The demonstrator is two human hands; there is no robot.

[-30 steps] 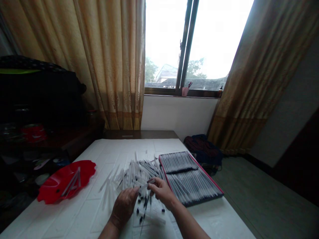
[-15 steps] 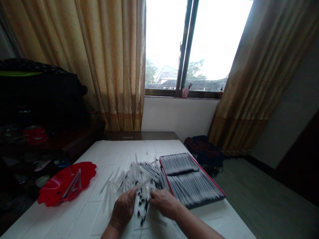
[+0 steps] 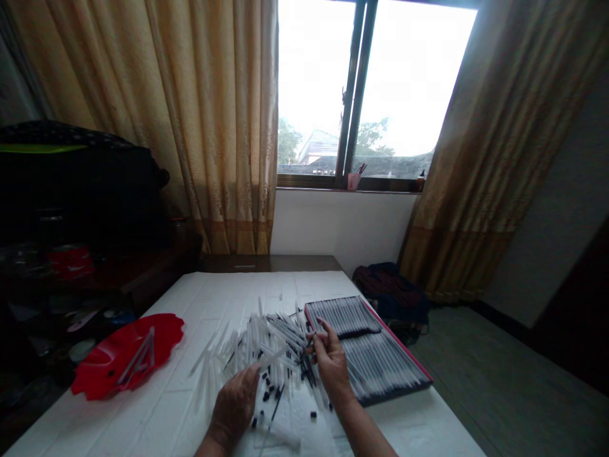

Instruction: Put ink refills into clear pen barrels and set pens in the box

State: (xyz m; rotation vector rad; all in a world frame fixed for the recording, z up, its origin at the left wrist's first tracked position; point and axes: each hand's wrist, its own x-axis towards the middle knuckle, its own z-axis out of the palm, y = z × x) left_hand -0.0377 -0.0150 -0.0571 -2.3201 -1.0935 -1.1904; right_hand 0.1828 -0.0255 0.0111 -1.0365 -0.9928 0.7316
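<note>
Left hand: our left hand (image 3: 233, 400) lies palm-down at the near edge of the pile, its fingertips out of sight, so we cannot tell whether it grasps anything.
Right hand: our right hand (image 3: 332, 363) is raised over the pile, thumb and fingers pinched on a few thin dark pieces (image 3: 308, 363); we cannot count them.
Clear plastic tubes: one loose pile (image 3: 259, 343) mid-bench, dozens, too crossed to count, its right side reaching the tray.
Black plugs: about twenty loose (image 3: 273, 393) on the near side of the pile, and more among the tubes.
Tray: one, red-edged (image 3: 394, 343), right of the pile, with two blocks of packed rows (image 3: 380, 368), too many to count.
Red plastic dish: one (image 3: 162, 330), left of the pile, holding about three tubes (image 3: 140, 358).
Bench: one, white-covered (image 3: 204, 298).
Risks: a loose pinch could drop the dark pieces among the tubes — hard to find again. Sliding tubes could spill into the tray's rows, and a brushed plug could roll off the near edge.
</note>
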